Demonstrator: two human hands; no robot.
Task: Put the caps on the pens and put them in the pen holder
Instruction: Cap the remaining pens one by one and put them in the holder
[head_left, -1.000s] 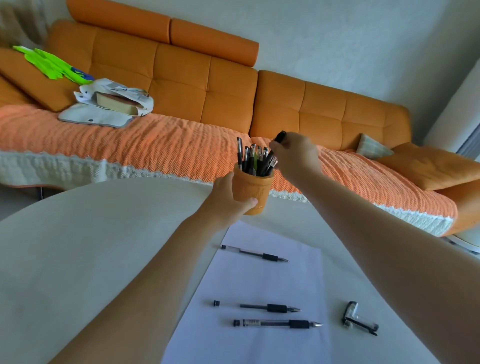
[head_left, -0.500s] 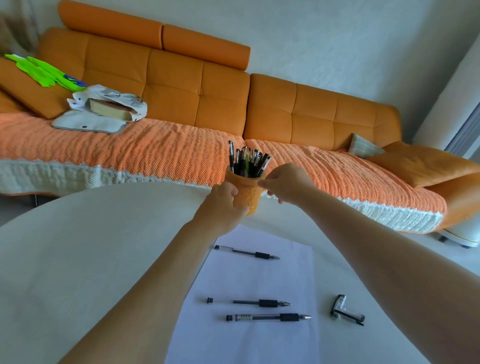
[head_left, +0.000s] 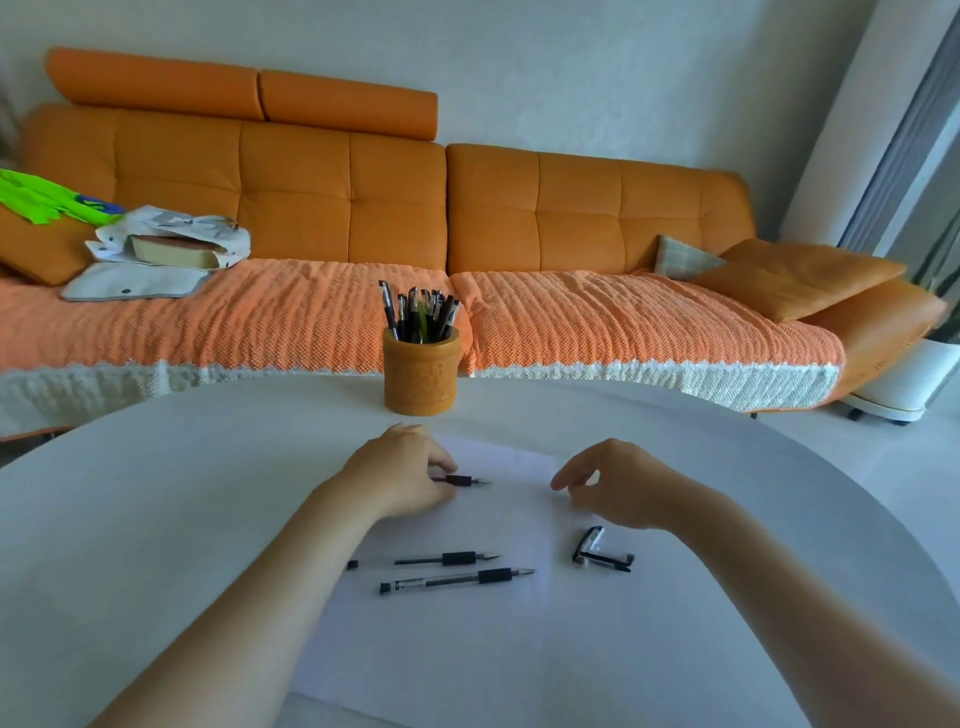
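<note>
An orange pen holder (head_left: 422, 372) full of several capped pens stands at the table's far edge. My left hand (head_left: 402, 475) rests on the far end of the white paper sheet (head_left: 457, 623), its fingers closed over an uncapped black pen (head_left: 467, 480) whose tip pokes out to the right. My right hand (head_left: 618, 486) hovers over the table to the right, fingers loosely curled and holding nothing. Two more uncapped pens (head_left: 447, 559) (head_left: 457, 579) lie on the paper nearer me. Two pen caps (head_left: 602, 552) lie just right of the paper, below my right hand.
The round white table (head_left: 156, 519) fills the foreground. Behind it runs an orange sofa (head_left: 343, 197) with a knitted cover, a bag and book (head_left: 166, 244) at its left, and cushions (head_left: 795, 275) at its right.
Both hands have let go of the pen holder and come back toward me. The left hand has dropped onto the far pen; the right hand now hovers near the caps.
</note>
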